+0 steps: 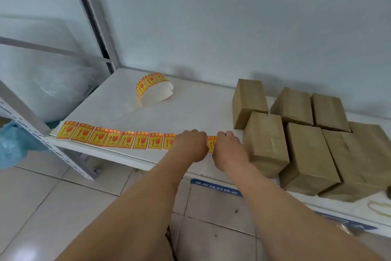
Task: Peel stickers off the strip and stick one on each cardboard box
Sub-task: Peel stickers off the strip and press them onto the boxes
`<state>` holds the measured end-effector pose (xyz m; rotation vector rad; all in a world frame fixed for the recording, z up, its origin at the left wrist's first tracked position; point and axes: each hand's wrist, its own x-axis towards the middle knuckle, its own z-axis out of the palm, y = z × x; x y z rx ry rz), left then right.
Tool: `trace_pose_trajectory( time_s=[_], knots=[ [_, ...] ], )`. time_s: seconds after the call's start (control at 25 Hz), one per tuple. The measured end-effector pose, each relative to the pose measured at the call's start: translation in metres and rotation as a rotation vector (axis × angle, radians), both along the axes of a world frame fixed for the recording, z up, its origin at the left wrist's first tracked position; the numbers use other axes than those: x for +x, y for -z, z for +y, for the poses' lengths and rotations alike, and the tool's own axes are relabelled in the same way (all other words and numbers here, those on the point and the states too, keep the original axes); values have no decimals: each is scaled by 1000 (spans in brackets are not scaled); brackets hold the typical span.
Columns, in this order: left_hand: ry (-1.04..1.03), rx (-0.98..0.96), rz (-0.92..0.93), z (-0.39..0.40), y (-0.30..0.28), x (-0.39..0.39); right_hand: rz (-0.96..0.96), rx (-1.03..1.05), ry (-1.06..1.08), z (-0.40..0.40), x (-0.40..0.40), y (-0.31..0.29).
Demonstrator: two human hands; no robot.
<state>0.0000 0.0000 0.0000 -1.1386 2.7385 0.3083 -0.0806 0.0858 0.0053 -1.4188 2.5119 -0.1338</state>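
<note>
White shelf (190, 102): strip (110, 137) flat along front edge, boxes (306, 133) just right; L hand (191, 144) & R hand (228, 146) both pinch its right-end sticker (211, 144) — pin backing w/ L, lift corner slowly, avoid tearing.

Strip of yellow-and-red fragile stickers (110, 138) lying flat along the front edge of the white shelf (190, 108), running left to right, right end hidden under two hands, one sticker (211, 143) showing between them. Curled second length of stickers (153, 88) standing on edge near the back of the shelf, white backing facing inward. Plain brown cardboard boxes (296, 133) clustered on the right part of the shelf, closed, packed close together at slightly different angles, tops bare
</note>
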Motion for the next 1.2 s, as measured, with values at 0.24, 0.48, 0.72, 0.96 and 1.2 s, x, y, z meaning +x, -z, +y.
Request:
trace_pose_trajectory(
  time_s=[0.24, 0.48, 0.72, 0.96, 1.2],
  knots=[
    [42, 108, 22, -18, 8, -19, -68, -51, 92, -8, -15, 27],
    [49, 126, 13, -29, 12, -10, -42, -27, 91, -16, -20, 30],
    [61, 115, 35, -24, 13, -10, -24, -74, 69, -14, -20, 27],
    [44, 111, 4, -28, 15, -10, -33, -132, 64, -16, -23, 24],
    [32, 133, -49, -27, 10, -14, -98, -109, 73, -19, -26, 18]
  ],
)
